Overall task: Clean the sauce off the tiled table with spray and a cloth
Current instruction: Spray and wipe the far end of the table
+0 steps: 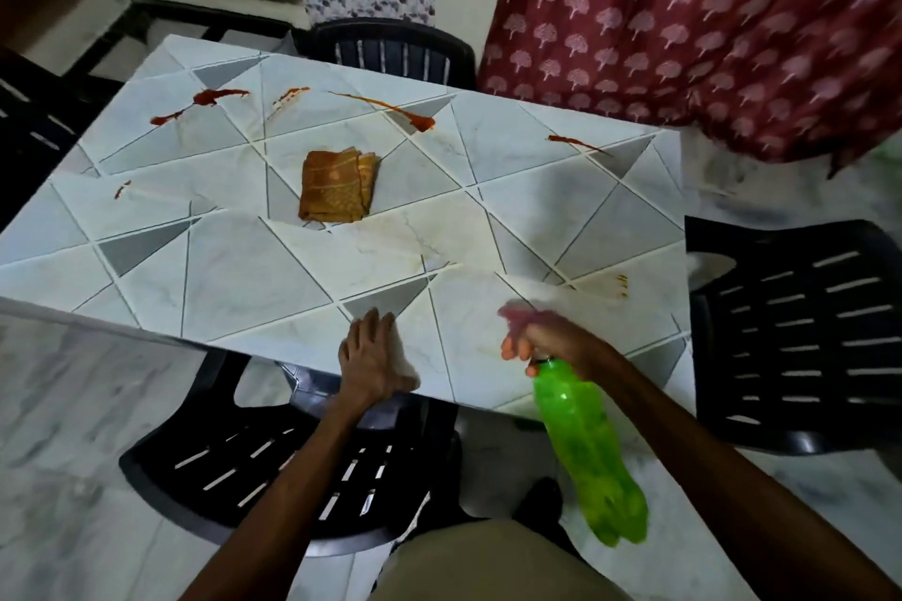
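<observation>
Green spray bottle [585, 449], base toward the camera, is gripped at the neck by the right hand [546, 339], fingers curled round its blurred pink head. Left hand [371, 351] lies flat, fingers straight, on the near edge of the tiled table [219, 268]. Folded orange cloth [337, 185] sits mid-table, at 12 o'clock from the left hand. Sauce streaks [390, 108] run beyond it, from 10 to 2 o'clock; small marks [621, 283] lie at 2 o'clock from the right hand.

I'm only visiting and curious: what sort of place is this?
Probably a home dining area. A tiled table smeared with sauce has black plastic chairs round it, and a red patterned curtain hangs beside it. The right hand holds a green spray bottle.
</observation>
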Demonstrator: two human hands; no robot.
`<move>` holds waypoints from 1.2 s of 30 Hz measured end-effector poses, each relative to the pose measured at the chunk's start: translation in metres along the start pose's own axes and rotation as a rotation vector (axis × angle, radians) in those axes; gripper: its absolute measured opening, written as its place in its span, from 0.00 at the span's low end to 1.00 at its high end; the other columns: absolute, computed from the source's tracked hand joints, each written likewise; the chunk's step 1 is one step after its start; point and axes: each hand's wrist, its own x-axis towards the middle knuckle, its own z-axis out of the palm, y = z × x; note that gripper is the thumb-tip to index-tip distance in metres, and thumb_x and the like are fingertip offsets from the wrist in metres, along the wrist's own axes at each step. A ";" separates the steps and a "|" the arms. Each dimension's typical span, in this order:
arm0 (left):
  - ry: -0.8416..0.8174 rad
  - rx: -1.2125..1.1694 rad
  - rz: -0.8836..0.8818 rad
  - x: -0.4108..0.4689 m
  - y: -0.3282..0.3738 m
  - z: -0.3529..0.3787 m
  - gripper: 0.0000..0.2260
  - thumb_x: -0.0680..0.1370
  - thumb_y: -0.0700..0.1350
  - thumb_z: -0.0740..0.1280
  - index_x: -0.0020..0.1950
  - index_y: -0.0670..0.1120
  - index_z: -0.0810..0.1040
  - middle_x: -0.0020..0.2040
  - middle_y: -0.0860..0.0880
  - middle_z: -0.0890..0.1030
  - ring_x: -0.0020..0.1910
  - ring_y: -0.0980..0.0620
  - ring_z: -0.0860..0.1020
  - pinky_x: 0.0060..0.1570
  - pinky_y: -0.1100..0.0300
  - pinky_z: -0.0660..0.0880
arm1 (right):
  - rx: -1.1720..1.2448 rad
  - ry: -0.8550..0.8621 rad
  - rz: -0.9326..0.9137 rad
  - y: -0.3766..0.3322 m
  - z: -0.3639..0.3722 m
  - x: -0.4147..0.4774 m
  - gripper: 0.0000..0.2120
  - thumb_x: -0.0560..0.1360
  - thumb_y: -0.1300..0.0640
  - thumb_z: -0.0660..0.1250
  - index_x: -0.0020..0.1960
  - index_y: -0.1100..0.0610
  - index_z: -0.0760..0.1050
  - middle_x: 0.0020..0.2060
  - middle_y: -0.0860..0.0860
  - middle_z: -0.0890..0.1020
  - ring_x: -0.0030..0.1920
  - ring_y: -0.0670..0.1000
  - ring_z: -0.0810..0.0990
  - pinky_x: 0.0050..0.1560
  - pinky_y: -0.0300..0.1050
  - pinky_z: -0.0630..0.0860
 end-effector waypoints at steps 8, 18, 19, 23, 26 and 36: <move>-0.012 0.117 0.183 0.002 0.059 0.006 0.59 0.59 0.59 0.80 0.80 0.45 0.51 0.80 0.44 0.53 0.78 0.40 0.53 0.73 0.44 0.55 | -0.130 0.095 -0.032 0.085 -0.037 -0.040 0.15 0.81 0.67 0.57 0.59 0.56 0.80 0.23 0.50 0.76 0.21 0.48 0.72 0.21 0.38 0.68; -0.067 0.193 0.285 -0.010 0.134 0.034 0.60 0.58 0.68 0.76 0.80 0.45 0.52 0.80 0.44 0.54 0.77 0.40 0.54 0.73 0.45 0.57 | 0.175 0.422 -0.113 0.055 -0.150 -0.057 0.26 0.67 0.56 0.63 0.62 0.69 0.77 0.32 0.61 0.75 0.30 0.58 0.75 0.25 0.42 0.68; -0.070 0.207 0.298 -0.010 0.145 0.039 0.60 0.57 0.68 0.76 0.80 0.45 0.52 0.79 0.44 0.54 0.77 0.40 0.55 0.73 0.44 0.58 | 0.154 0.391 -0.099 0.061 -0.157 -0.062 0.24 0.70 0.58 0.63 0.62 0.67 0.77 0.33 0.61 0.76 0.32 0.59 0.76 0.26 0.42 0.69; -0.093 0.212 0.345 -0.014 0.177 0.048 0.60 0.58 0.66 0.77 0.80 0.45 0.51 0.79 0.44 0.53 0.77 0.40 0.54 0.73 0.43 0.59 | 0.056 0.197 -0.076 0.103 -0.157 -0.085 0.13 0.80 0.66 0.60 0.54 0.53 0.80 0.36 0.57 0.79 0.28 0.47 0.77 0.23 0.40 0.73; -0.098 0.245 0.392 -0.014 0.202 0.056 0.61 0.57 0.66 0.79 0.80 0.44 0.52 0.79 0.43 0.53 0.77 0.39 0.55 0.72 0.43 0.59 | -0.065 0.149 -0.021 0.146 -0.153 -0.107 0.16 0.80 0.66 0.60 0.58 0.53 0.81 0.26 0.52 0.77 0.23 0.47 0.72 0.22 0.37 0.69; -0.119 0.291 0.507 -0.006 0.255 0.088 0.64 0.52 0.77 0.67 0.79 0.42 0.58 0.78 0.38 0.59 0.75 0.33 0.60 0.68 0.36 0.63 | 0.114 0.396 0.032 0.178 -0.239 -0.141 0.25 0.64 0.67 0.62 0.58 0.57 0.83 0.33 0.56 0.80 0.34 0.58 0.79 0.22 0.38 0.68</move>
